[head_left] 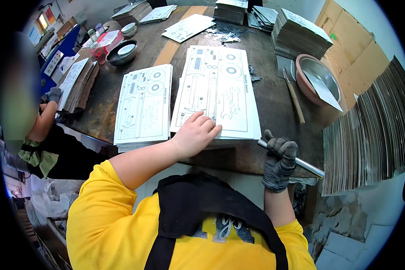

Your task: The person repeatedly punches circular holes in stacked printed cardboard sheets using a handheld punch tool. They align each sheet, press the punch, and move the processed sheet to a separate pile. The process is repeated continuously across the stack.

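Note:
My bare left hand (pixel 197 135) rests on the near part of a stack of white printed boards (pixel 231 96), its fingers slightly bent and apart, fingertips touching the top board. That board carries line drawings of wrenches, circles and other shapes. My right hand (pixel 280 157), in a dark grey knit glove, is closed around a shiny metal rod (pixel 311 169), just off the table's near edge. The rod slants, its upper left end beside the stack's near right corner. Left of this stack lies a second stack of similar boards (pixel 144 105).
On the dark table (pixel 267 83) are grey scraps (pixel 225 33), a wooden-handled scraper (pixel 294 96), a pink-rimmed basin (pixel 335 99) and a black bowl (pixel 121 53). Tall board stacks (pixel 369 135) stand at right. Another person (pixel 36 117) works at left, a gloved hand near more boards (pixel 78 85).

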`<action>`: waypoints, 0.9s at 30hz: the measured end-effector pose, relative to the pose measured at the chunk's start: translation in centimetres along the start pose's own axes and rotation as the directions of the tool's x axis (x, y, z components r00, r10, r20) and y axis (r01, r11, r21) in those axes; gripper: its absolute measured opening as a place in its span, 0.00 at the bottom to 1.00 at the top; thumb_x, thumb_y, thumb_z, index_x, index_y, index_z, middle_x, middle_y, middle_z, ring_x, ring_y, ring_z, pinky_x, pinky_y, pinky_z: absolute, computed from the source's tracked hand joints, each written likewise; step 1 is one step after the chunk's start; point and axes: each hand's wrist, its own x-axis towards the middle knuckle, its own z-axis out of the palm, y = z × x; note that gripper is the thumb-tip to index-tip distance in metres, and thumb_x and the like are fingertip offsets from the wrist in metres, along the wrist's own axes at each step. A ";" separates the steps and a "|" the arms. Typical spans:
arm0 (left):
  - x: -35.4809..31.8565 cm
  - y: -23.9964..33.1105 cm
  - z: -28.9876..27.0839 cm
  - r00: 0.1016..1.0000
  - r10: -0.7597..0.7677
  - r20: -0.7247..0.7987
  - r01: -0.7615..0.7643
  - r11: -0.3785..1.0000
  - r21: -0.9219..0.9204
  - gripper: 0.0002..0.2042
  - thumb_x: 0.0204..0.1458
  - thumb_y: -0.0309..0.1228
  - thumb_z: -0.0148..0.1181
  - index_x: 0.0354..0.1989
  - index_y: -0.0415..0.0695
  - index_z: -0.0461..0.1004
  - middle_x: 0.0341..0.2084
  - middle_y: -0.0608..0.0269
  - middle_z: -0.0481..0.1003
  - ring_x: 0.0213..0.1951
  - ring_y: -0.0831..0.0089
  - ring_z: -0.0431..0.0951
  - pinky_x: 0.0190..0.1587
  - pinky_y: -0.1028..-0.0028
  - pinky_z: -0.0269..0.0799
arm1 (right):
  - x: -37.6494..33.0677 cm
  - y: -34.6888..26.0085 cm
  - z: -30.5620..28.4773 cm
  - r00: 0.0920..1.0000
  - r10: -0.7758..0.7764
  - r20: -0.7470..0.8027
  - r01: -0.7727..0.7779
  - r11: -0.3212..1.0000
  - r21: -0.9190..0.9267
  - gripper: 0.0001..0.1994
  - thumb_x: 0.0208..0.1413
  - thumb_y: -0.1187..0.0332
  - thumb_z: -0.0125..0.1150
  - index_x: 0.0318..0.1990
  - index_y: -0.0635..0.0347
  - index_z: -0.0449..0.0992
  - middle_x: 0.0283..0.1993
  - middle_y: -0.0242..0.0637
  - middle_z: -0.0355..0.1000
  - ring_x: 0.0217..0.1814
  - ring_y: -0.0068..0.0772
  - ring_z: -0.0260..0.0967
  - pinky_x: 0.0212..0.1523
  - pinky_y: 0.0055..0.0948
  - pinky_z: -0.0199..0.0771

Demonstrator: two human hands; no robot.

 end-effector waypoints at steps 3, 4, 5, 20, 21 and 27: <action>-0.4 -0.3 0.1 0.999 -0.008 -0.034 0.008 1.000 -0.016 0.21 0.39 0.27 0.60 0.46 0.45 0.68 0.34 0.64 0.69 0.43 0.68 0.70 0.57 0.63 0.58 | 0.4 -0.2 -0.2 1.000 -0.013 -0.005 0.013 1.000 0.025 0.20 0.52 0.59 0.57 0.15 0.57 0.59 0.16 0.31 0.54 0.23 0.30 0.55 0.57 0.46 0.59; -0.4 -0.4 0.0 0.999 -0.011 -0.045 0.009 0.999 -0.042 0.22 0.39 0.27 0.60 0.47 0.46 0.68 0.32 0.64 0.69 0.42 0.69 0.70 0.57 0.62 0.57 | 0.5 -0.3 -0.3 1.000 -0.015 -0.008 0.015 0.999 0.036 0.20 0.52 0.60 0.57 0.15 0.57 0.58 0.16 0.30 0.53 0.22 0.29 0.54 0.58 0.46 0.59; -0.5 -0.5 -0.4 1.000 -0.020 -0.018 0.018 0.997 -0.077 0.22 0.38 0.26 0.60 0.47 0.46 0.67 0.32 0.64 0.69 0.42 0.69 0.70 0.58 0.62 0.57 | 0.7 -0.4 -0.3 1.000 -0.029 -0.004 0.029 0.999 0.032 0.19 0.52 0.61 0.57 0.16 0.57 0.57 0.16 0.30 0.52 0.22 0.29 0.53 0.58 0.46 0.58; 0.8 -0.5 -6.2 0.992 -0.112 -0.062 0.102 0.984 -0.148 0.21 0.42 0.24 0.55 0.49 0.43 0.67 0.31 0.58 0.67 0.39 0.62 0.70 0.55 0.60 0.60 | 4.5 -1.2 -0.9 0.991 -0.136 0.004 0.136 0.991 0.016 0.18 0.55 0.59 0.52 0.18 0.55 0.58 0.18 0.28 0.50 0.24 0.27 0.54 0.58 0.48 0.56; 0.7 -1.3 -7.9 0.978 -0.149 -0.144 0.126 0.979 -0.158 0.21 0.42 0.23 0.55 0.49 0.43 0.68 0.31 0.58 0.67 0.40 0.62 0.70 0.53 0.62 0.62 | 4.8 -1.3 -0.7 0.987 -0.158 0.024 0.158 0.987 -0.005 0.18 0.55 0.58 0.53 0.18 0.55 0.58 0.18 0.28 0.50 0.24 0.27 0.53 0.58 0.48 0.57; -6.1 -10.5 -7.0 0.739 -0.508 -0.443 0.504 0.853 -0.137 0.26 0.34 0.09 0.47 0.46 0.42 0.70 0.45 0.49 0.70 0.46 0.51 0.71 0.47 0.65 0.69 | 4.6 -0.7 -0.4 0.990 -0.125 -0.070 0.125 0.992 0.003 0.18 0.54 0.60 0.54 0.18 0.56 0.59 0.18 0.29 0.51 0.24 0.28 0.54 0.59 0.47 0.56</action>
